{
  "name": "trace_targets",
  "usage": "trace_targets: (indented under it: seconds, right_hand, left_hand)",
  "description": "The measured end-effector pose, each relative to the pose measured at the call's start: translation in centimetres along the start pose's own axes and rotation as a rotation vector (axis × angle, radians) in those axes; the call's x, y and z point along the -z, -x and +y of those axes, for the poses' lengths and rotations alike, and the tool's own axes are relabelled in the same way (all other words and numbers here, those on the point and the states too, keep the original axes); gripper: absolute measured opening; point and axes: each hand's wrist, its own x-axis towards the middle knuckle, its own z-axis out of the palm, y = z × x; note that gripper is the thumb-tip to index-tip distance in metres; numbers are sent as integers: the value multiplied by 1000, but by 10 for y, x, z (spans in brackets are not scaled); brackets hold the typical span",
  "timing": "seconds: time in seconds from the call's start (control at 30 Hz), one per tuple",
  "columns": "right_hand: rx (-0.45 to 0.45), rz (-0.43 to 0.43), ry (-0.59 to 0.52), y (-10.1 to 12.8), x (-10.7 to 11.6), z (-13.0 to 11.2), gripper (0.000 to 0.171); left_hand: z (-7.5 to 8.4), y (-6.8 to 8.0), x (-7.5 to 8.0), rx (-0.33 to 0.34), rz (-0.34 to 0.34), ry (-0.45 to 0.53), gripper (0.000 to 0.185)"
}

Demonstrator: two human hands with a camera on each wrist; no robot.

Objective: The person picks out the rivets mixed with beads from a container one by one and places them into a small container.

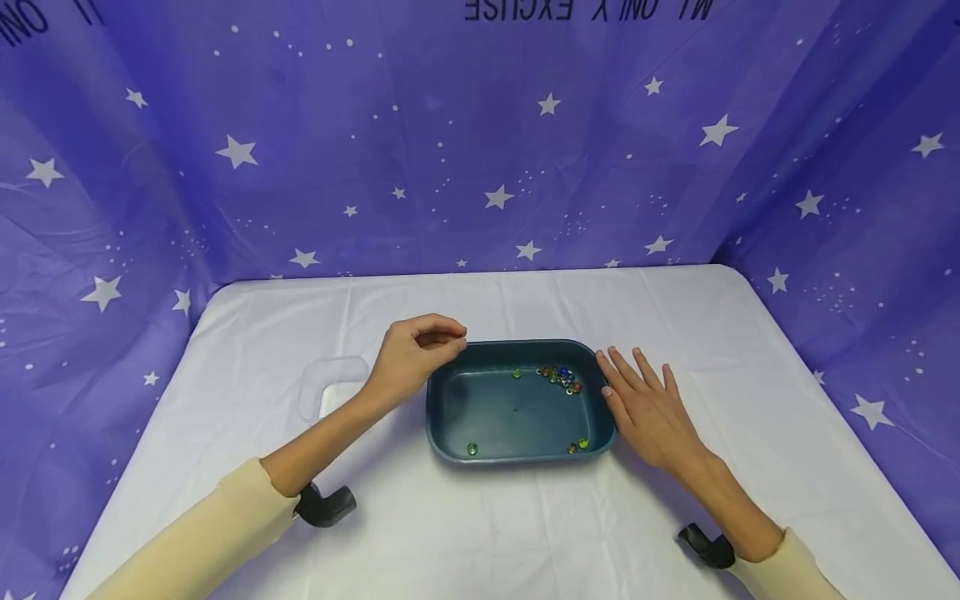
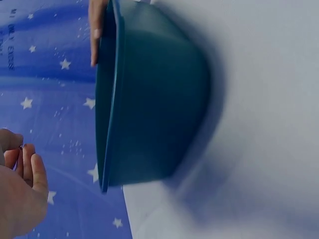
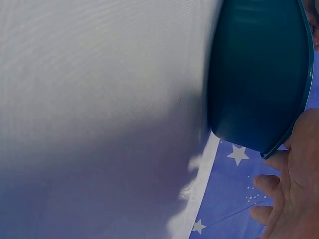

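Note:
A dark teal basin (image 1: 517,425) with rounded corners rests on the table. Inside it, a cluster of colored glass marbles (image 1: 562,377) lies near the back right, with several others scattered apart. At the basin's back left corner my left hand (image 1: 408,358) is raised by the rim, thumb and fingertips brought together. In the left wrist view a tiny dark spot shows between that hand's (image 2: 22,189) tips; I cannot tell what it is. My right hand (image 1: 652,421) lies against the right rim, fingers extended and spread, the thumb at the edge.
A clear plastic container (image 1: 330,372) stands on the white tablecloth (image 1: 465,533), left of the basin and partly behind my left forearm. Purple star-printed curtains (image 1: 420,167) surround the back and sides of the table. A black wrist mount (image 1: 326,506) protrudes below my left sleeve.

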Motion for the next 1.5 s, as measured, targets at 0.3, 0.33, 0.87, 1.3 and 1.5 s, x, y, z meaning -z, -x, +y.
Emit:
trace_targets:
  seconds: [0.3, 0.33, 0.87, 1.3, 1.5]
  right_hand:
    - [2, 9, 6, 2, -1, -1, 52]
    - [2, 8, 6, 2, -1, -1, 52]
    - [3, 11, -3, 4, -3, 0, 52]
    - [5, 23, 4, 2, -4, 1, 52]
    - [9, 33, 8, 1, -3, 1, 52]
  left_hand:
    - [-4, 24, 42, 41, 106, -49, 17]
    - [-5, 27, 47, 50, 116, -54, 18]
    - [-20, 76, 107, 165, 199, -245, 27]
    - [-26, 82, 110, 214, 210, -377, 25]
    - [-26, 82, 110, 215, 222, -418, 24]
